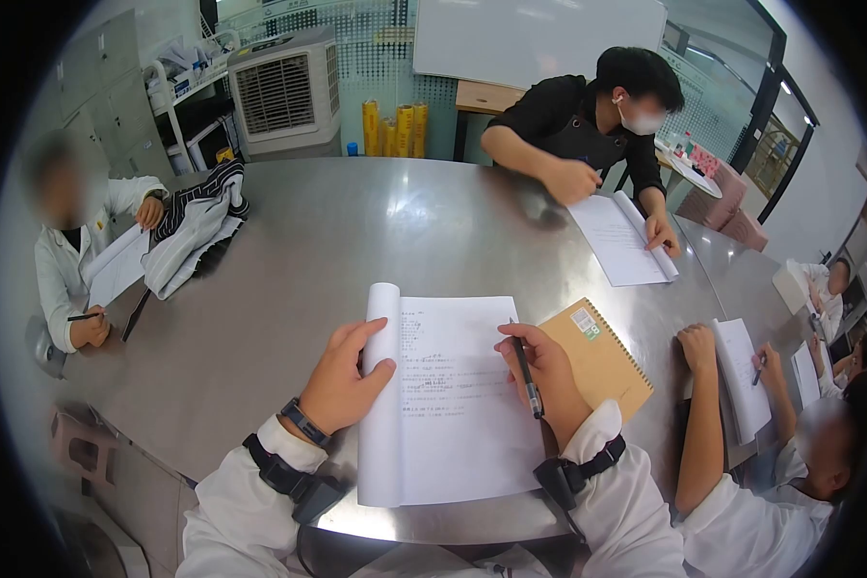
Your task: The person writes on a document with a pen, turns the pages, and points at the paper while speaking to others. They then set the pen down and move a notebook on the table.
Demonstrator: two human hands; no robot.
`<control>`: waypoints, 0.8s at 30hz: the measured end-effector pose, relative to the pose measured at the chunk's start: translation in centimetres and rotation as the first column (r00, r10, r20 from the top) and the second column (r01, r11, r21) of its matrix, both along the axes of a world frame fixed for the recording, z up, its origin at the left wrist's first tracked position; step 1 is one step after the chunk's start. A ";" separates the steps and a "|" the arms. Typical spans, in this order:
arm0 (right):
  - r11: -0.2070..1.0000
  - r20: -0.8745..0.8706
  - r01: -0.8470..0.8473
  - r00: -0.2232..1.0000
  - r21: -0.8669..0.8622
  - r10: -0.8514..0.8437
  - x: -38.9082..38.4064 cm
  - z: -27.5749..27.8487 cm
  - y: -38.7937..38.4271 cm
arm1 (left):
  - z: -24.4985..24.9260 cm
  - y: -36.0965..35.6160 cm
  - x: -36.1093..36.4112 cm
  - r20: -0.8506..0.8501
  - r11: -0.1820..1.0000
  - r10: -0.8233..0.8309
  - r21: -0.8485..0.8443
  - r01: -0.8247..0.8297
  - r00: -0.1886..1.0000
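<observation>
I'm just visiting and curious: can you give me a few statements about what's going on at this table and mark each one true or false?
1. The right hand holds a pen over the paper. True.
2. The left hand holds a cup. False: it rests on the paper's folded-back pages.
3. A brown notebook lies right of the paper. True.
4. The table is wooden. False: it is shiny metal.
</observation>
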State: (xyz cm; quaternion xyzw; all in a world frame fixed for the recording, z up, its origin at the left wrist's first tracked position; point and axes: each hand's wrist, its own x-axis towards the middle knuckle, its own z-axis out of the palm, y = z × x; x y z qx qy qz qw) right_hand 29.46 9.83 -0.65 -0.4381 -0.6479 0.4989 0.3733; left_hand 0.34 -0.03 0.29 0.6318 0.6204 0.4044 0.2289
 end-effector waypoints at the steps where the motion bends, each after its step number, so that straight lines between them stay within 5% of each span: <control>1: 1.000 -0.005 0.001 1.000 -0.005 -0.001 0.0 0.0 0.0 | 0.0 0.0 0.0 0.000 1.000 0.001 -0.002 -0.001 1.000; 24: 1.000 -0.020 0.005 1.000 0.006 -0.005 -0.2 0.4 -0.1 | -0.1 0.0 0.0 0.017 1.000 -0.002 -0.008 0.002 1.000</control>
